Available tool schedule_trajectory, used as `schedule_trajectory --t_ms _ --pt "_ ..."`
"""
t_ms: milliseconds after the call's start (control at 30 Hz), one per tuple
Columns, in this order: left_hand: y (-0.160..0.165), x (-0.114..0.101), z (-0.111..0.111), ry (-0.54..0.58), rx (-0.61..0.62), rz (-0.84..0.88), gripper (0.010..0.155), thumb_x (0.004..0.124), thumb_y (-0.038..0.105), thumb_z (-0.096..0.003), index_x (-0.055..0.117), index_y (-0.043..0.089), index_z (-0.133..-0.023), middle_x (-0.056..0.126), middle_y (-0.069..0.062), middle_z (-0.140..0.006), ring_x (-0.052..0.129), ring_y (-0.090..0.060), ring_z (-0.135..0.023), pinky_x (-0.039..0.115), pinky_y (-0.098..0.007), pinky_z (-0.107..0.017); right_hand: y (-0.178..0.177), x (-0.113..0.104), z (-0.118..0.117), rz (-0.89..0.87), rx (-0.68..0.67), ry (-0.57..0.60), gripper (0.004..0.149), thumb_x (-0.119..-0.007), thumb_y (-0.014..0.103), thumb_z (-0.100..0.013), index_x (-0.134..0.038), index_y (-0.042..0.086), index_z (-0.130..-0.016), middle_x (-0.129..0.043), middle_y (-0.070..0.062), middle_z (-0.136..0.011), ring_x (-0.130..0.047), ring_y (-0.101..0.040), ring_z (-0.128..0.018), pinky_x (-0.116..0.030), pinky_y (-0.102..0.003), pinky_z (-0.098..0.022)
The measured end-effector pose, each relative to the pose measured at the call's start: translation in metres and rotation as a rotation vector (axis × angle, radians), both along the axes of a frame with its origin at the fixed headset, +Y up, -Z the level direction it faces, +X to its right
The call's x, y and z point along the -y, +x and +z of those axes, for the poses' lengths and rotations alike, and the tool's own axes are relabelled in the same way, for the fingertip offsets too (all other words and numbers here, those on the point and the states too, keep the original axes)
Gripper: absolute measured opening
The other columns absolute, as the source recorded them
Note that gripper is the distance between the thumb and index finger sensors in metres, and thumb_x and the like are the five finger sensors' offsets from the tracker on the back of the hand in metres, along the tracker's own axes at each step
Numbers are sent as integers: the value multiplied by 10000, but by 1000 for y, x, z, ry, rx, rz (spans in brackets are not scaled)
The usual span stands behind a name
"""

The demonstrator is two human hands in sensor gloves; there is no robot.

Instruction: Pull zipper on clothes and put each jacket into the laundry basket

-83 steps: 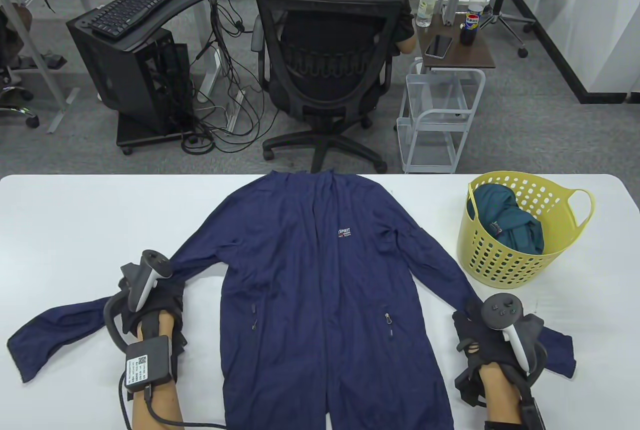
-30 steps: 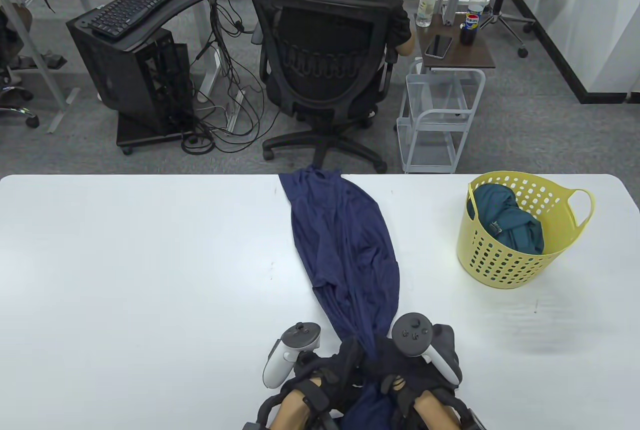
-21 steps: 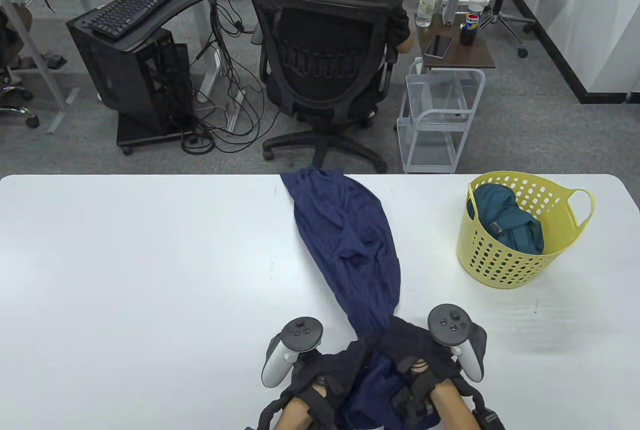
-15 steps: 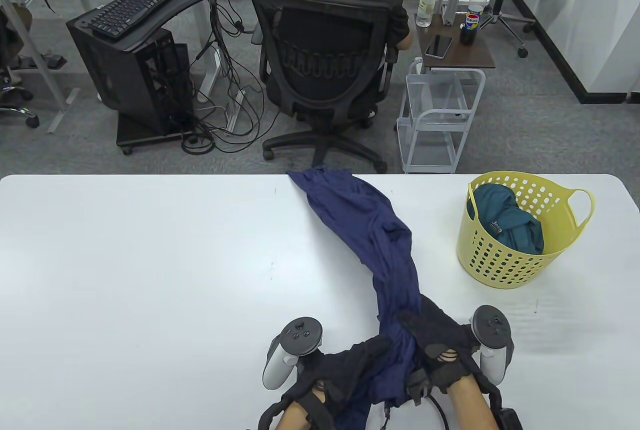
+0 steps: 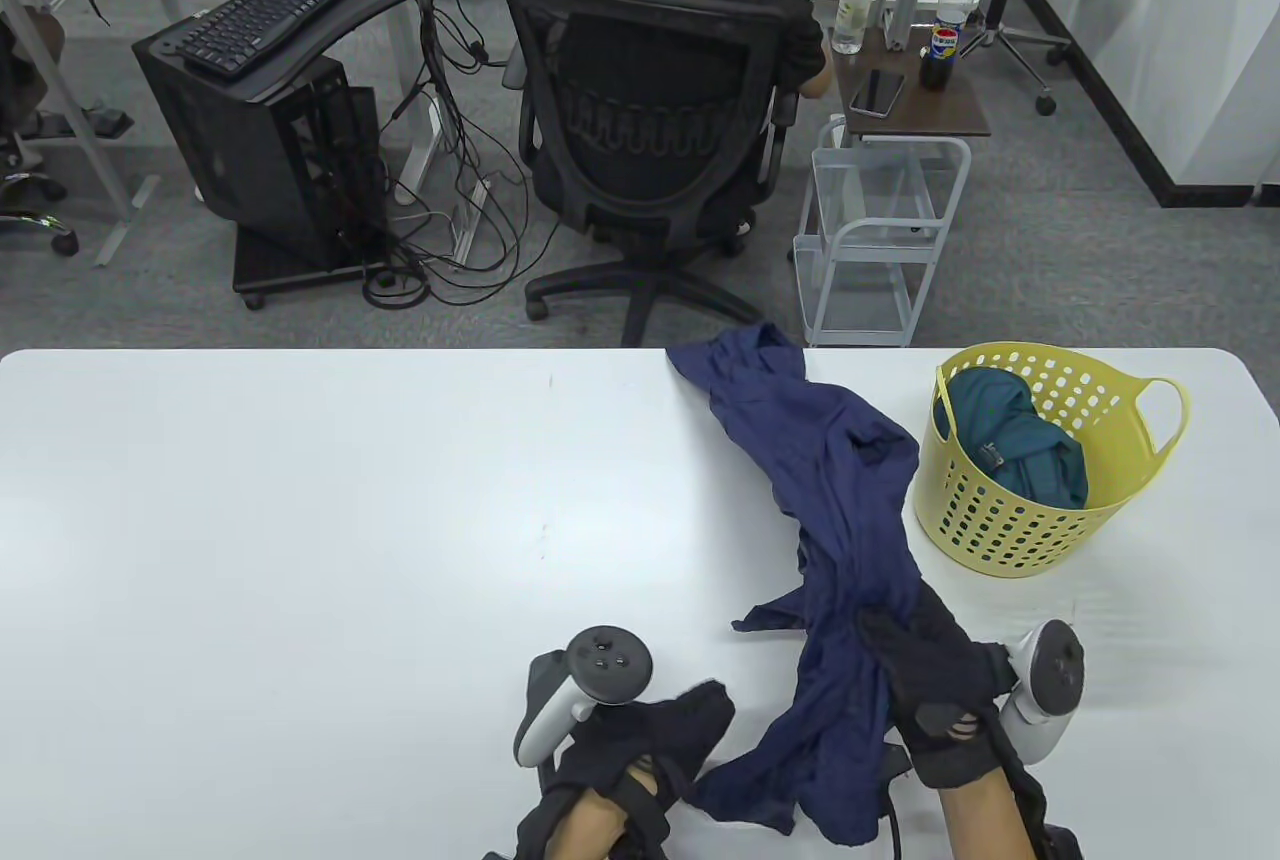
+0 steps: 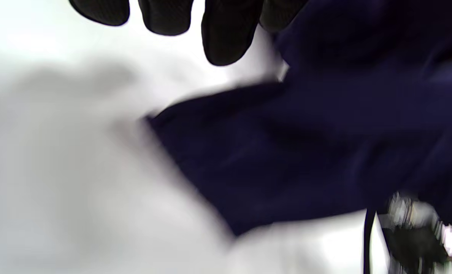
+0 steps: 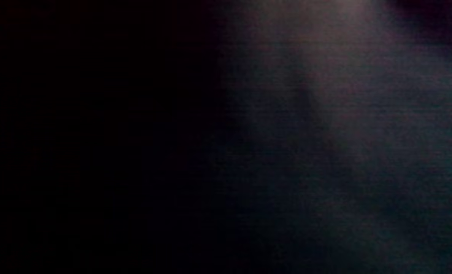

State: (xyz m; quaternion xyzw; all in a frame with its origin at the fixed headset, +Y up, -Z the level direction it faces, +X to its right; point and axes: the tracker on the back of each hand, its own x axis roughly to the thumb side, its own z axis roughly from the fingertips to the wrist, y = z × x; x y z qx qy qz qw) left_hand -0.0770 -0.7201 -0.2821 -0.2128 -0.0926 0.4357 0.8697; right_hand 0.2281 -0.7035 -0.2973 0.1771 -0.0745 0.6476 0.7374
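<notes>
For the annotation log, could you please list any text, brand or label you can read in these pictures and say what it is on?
Nothing reads clearly.
Soda bottle on the side table: blue label with a round logo, wording too small.
Teal garment in the yellow basket: small tag, unreadable.
Navy jacket: no print showing.
Wrist views: blurred or dark.

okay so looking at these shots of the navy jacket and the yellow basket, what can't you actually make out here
- Right wrist view: almost black, apparently covered by fabric; nothing identifiable.
- Right hand fingers, table view: buried in the navy jacket, so the exact grip is hidden.
- Jacket's zipper: lost in the bunched folds, so open or closed is unclear.
- Left wrist view: motion-blurred; the fingertips and dark cloth show without detail.
- Laundry basket: the teal garment covers whatever lies beneath.
- Left hand: wrist cut off by the table view's bottom edge.
</notes>
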Motion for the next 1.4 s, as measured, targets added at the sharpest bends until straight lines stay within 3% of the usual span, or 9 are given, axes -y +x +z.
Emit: schedule_trajectory --t_ms 133,267,367,533,700,800,1033,1267,1400 --pt "5 -63 9 548 -79 59 824 675 706 -380 296 469 -1072 371 104 -1231 340 -385 -1109 459 -655 -723 -14 -6 4 93 -48 26 466 -832 305 -497 -765 377 -953 -883 94 -981 -842 -265 -873 -695 -515 -650" --pt "40 -95 13 796 104 -220 1047 778 735 -286 81 476 -1024 12 142 -1181 99 -301 -1106 348 -633 -773 -30 -11 8 192 -176 45 443 -845 300 -496 -811 379 -931 -675 29 -1020 -604 -312 -910 -569 -549 -704" --pt "51 -92 15 923 66 -209 1047 853 706 -226 244 462 -1043 280 135 -1212 291 -289 -1119 452 -634 -752 -33 -12 11 227 -206 44 429 -823 251 -509 -827 364 -923 -680 22 -990 -573 -320 -895 -499 -586 -722" --pt "47 -70 13 955 47 -209 924 922 639 -200 544 380 -1003 789 66 -1000 924 -217 -841 741 -533 -638 -33 -2 5 327 -238 -15 427 -848 184 -501 -871 286 -914 -812 -2 -982 -802 -296 -853 -597 -625 -691" --pt "20 -58 4 929 -18 -135 777 973 527 -251 675 329 -940 946 59 -821 1075 -163 -566 874 -460 -510 -29 3 0 303 -378 -82 508 -876 314 -503 -803 222 -997 -838 -100 -1066 -854 -400 -918 -648 -630 -660" --pt "8 -53 3 889 -53 -83 740 981 483 -269 700 313 -931 967 44 -794 1077 -186 -540 872 -477 -497 -22 0 2 360 -165 -56 541 -920 427 -473 -813 259 -976 -866 -46 -1038 -870 -360 -893 -687 -568 -655" --pt "27 -68 30 1020 6 -116 737 982 491 -249 726 330 -920 998 54 -767 1101 -174 -501 894 -443 -475 -64 13 7 850 -245 -73 1287 -942 711 -308 -33 248 -1093 33 -62 -1209 -67 -454 -1088 -248 -699 -748" --pt "41 -74 45 1090 45 -141 765 998 498 -220 721 374 -923 1015 92 -767 1111 -146 -500 901 -401 -486 -67 16 5 715 -227 -29 782 -1010 482 -385 -614 312 -1038 -790 20 -1075 -757 -374 -1006 -579 -648 -712" --pt "30 -69 36 981 25 9 896 947 568 -236 527 404 -1010 859 106 -947 1040 -126 -674 831 -408 -587 -57 14 2 595 -219 -28 626 -992 426 -427 -724 293 -977 -932 35 -927 -977 -287 -781 -753 -548 -619"
